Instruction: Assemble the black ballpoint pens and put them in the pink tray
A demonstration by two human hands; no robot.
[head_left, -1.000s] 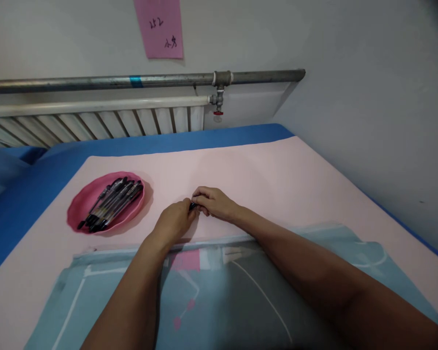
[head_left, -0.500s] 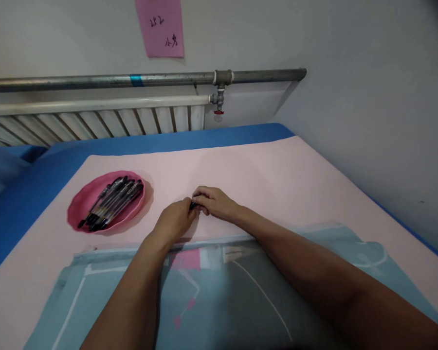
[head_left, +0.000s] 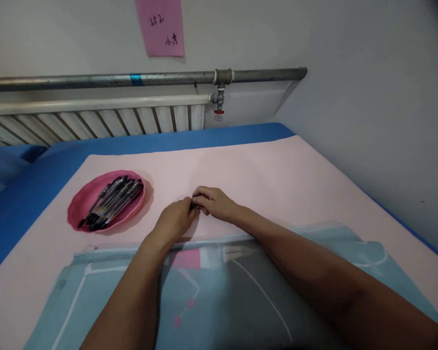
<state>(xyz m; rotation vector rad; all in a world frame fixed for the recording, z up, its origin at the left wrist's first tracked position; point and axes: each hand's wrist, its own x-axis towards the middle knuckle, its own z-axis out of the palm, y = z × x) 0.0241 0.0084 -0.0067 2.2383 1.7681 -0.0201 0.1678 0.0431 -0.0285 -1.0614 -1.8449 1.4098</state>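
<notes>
My left hand [head_left: 175, 218] and my right hand [head_left: 216, 202] meet above the pink mat, fingers closed around a black pen [head_left: 193, 205]. Only a short dark piece of the pen shows between the thumbs and fingers; the rest is hidden by both hands. Left of them a pink oval bowl with a wavy rim [head_left: 89, 192] holds several clear pens with black caps [head_left: 113, 200], lying in a slanted bundle. A gap of bare mat separates the bowl from my left hand.
Under my forearms lies a light blue patterned cloth [head_left: 105, 296]. The pink mat [head_left: 248, 170] rests on a blue cover [head_left: 168, 142]. Behind stand a white radiator [head_left: 109, 121], a metal pipe [head_left: 168, 78] and a red-handled valve [head_left: 219, 112]. A wall rises at the right.
</notes>
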